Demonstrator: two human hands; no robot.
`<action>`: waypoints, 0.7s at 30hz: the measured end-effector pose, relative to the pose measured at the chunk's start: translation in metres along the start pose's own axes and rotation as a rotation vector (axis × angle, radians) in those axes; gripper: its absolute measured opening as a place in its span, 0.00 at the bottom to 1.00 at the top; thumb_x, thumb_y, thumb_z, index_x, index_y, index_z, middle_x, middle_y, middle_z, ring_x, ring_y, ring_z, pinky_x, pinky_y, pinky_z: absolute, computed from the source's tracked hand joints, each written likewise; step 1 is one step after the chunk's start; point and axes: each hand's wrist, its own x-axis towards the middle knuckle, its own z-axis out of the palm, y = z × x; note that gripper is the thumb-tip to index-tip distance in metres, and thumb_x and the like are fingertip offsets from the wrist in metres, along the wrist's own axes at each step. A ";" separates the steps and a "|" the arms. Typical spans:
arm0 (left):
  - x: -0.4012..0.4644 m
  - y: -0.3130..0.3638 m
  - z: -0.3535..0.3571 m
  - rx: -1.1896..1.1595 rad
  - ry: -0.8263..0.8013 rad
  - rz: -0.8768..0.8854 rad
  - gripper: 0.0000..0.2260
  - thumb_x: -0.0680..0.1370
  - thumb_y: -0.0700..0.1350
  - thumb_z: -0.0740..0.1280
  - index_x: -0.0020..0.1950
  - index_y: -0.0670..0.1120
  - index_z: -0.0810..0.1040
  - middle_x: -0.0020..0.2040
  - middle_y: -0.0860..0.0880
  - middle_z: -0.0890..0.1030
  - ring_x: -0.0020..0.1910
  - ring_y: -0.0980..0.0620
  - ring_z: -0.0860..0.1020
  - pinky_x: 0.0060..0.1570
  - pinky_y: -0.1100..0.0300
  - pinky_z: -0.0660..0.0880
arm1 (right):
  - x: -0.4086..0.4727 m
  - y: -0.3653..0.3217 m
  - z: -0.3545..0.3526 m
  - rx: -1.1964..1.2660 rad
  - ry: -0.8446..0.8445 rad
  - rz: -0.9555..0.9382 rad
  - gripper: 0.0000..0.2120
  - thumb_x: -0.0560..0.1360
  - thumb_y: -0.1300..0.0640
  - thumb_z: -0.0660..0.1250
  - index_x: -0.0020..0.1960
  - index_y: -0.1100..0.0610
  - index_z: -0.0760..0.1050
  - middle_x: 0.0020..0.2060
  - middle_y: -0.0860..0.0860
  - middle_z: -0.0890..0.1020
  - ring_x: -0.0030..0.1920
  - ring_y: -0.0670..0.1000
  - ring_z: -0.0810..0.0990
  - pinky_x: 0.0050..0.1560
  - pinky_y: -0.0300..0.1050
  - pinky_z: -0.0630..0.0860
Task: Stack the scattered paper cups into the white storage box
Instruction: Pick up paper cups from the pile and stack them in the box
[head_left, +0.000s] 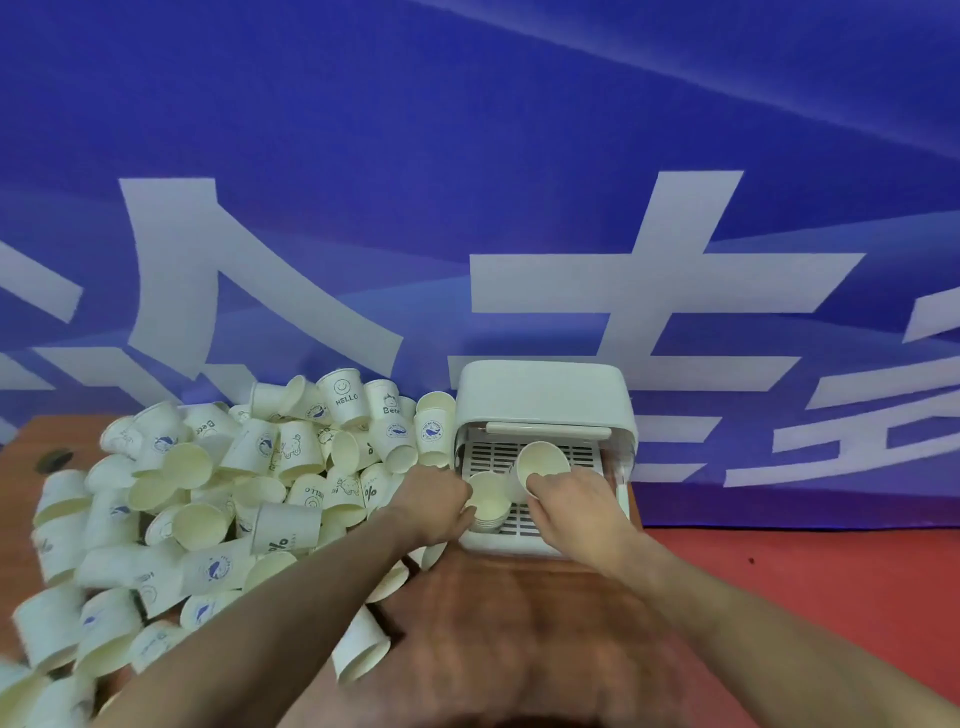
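My right hand (571, 499) pinches a single paper cup (543, 462) by its rim, mouth tipped towards me, held over the slatted tray of the white storage box (545, 395). My left hand (434, 499) is curled round the side of a short stack of nested cups (488, 504) that stands upright on the tray's near left part, mouths up. The loose cup lies just beside that stack, up and to its right, so the coming move turns on that small gap: I judge the cup must swing upright, its long axis brought vertical and in line with the stack, then drop in. The right hand is the nearer one for that; the left only steadies. The rest of the scattered cups (218, 499) lie heaped on the desk (509, 613) to my left, well within the left hand's reach.
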 end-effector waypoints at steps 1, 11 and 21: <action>-0.003 -0.003 -0.002 -0.003 0.003 -0.018 0.17 0.80 0.57 0.56 0.51 0.48 0.80 0.49 0.46 0.83 0.48 0.43 0.80 0.41 0.55 0.67 | 0.002 -0.004 -0.003 -0.010 0.010 -0.014 0.14 0.60 0.53 0.78 0.30 0.52 0.72 0.20 0.50 0.74 0.19 0.53 0.72 0.27 0.41 0.55; -0.054 -0.034 0.006 -0.021 -0.019 -0.140 0.18 0.80 0.58 0.55 0.51 0.48 0.80 0.47 0.47 0.82 0.47 0.43 0.81 0.45 0.55 0.72 | 0.018 -0.037 0.001 -0.038 -0.049 -0.110 0.16 0.58 0.54 0.79 0.29 0.51 0.71 0.19 0.50 0.73 0.18 0.53 0.71 0.27 0.41 0.56; -0.068 -0.076 0.023 -0.008 -0.048 -0.132 0.19 0.79 0.59 0.55 0.58 0.50 0.80 0.50 0.49 0.83 0.48 0.46 0.81 0.41 0.56 0.70 | 0.038 -0.051 0.029 -0.007 -0.370 -0.042 0.09 0.78 0.57 0.58 0.55 0.55 0.74 0.50 0.54 0.81 0.51 0.58 0.81 0.40 0.46 0.66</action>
